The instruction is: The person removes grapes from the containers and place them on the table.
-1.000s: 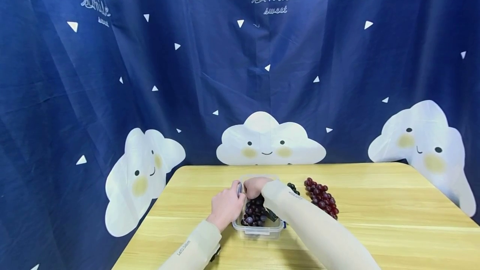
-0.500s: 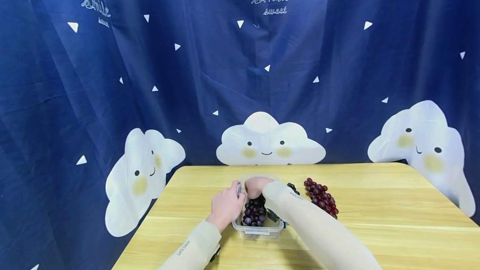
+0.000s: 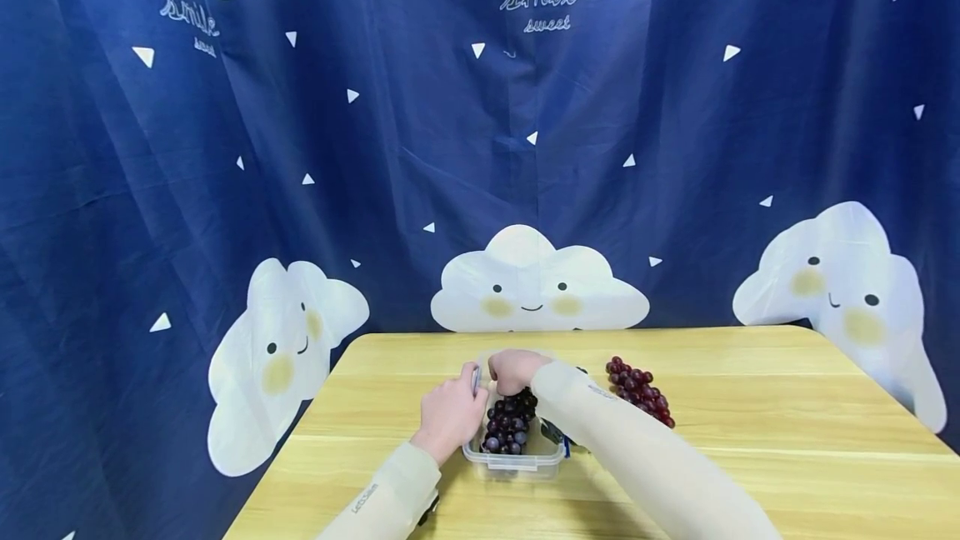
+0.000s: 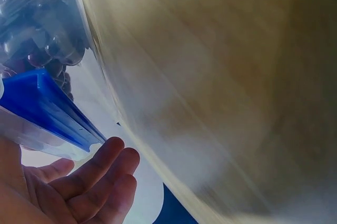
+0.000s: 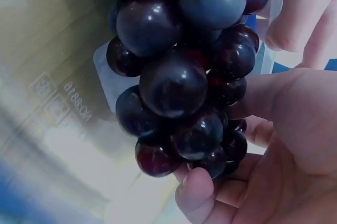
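A bunch of dark purple grapes point(image 3: 506, 426) lies lengthwise inside a clear plastic food container point(image 3: 517, 463). My right hand point(image 3: 517, 371) reaches over the container's far part and holds the far end of the bunch. In the right wrist view, the fingers and thumb of the right hand point(image 5: 284, 145) curl about the grapes point(image 5: 174, 84). My left hand point(image 3: 452, 411) grips the container's left side at its raised latch. In the left wrist view, a blue-edged latch point(image 4: 50, 113) runs beside the loosely bent fingers point(image 4: 108, 174); the thumb's contact is hidden.
A bunch of red grapes point(image 3: 641, 392) lies on the wooden table point(image 3: 750, 407), right of the container. Something dark shows beside the right sleeve, mostly covered. A blue curtain point(image 3: 450, 148) with cloud prints hangs behind the table's far edge.
My right hand and forearm have shifted slightly, and the sleeve now covers most of the dark green grapes to the right of the container. The left hand keeps its grip on the container's side.
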`<state>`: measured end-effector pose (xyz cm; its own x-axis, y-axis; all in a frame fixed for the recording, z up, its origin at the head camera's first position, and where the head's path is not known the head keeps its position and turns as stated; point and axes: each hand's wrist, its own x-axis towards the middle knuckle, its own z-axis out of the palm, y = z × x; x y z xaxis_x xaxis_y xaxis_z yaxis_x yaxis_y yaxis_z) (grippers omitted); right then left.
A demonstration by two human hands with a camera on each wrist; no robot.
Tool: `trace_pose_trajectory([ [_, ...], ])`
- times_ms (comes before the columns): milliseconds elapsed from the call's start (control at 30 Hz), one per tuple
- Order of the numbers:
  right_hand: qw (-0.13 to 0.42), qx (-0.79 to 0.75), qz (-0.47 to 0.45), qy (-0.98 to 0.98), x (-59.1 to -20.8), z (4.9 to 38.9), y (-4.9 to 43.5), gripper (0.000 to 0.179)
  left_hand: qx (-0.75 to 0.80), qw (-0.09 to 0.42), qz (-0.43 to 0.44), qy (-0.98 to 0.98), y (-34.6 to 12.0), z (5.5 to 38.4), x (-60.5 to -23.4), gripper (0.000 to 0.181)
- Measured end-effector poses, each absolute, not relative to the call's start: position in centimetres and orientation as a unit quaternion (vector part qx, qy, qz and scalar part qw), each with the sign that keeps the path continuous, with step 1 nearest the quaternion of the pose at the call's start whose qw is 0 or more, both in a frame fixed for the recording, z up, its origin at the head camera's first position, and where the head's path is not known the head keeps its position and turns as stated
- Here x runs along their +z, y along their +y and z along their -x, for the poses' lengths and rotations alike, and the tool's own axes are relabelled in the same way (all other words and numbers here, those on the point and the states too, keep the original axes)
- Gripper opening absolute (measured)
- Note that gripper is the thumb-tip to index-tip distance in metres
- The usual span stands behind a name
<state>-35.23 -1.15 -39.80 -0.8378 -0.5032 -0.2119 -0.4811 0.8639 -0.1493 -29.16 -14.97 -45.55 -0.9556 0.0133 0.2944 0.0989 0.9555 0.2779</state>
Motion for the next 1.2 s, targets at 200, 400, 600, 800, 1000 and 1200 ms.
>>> trace_pose_trajectory([
  [200,0.085,-0.066,0.259,0.960,-39.2,34.4,-0.3,0.019,-0.141,0.151,0.028,-0.978,-15.0,29.1,-45.7,0.045],
  [400,0.062,-0.097,0.268,0.957,-38.9,33.7,0.2,0.024,-0.138,0.153,0.026,-0.978,-15.0,29.1,-45.6,0.044],
  [600,0.044,-0.095,0.275,0.956,-38.8,33.3,0.5,0.026,-0.140,0.154,0.028,-0.978,-15.0,29.1,-45.6,0.044],
  [800,0.048,-0.097,0.248,0.963,-38.8,33.1,0.5,0.019,-0.145,0.152,0.026,-0.977,-15.1,29.0,-45.5,0.045],
  [1000,0.059,-0.104,0.237,0.964,-39.1,32.9,0.8,0.025,-0.144,0.147,0.025,-0.978,-15.0,29.0,-45.6,0.046],
  [1200,0.068,-0.102,0.251,0.960,-39.5,33.3,1.1,0.018,-0.144,0.151,0.025,-0.978,-15.0,29.0,-45.5,0.046],
])
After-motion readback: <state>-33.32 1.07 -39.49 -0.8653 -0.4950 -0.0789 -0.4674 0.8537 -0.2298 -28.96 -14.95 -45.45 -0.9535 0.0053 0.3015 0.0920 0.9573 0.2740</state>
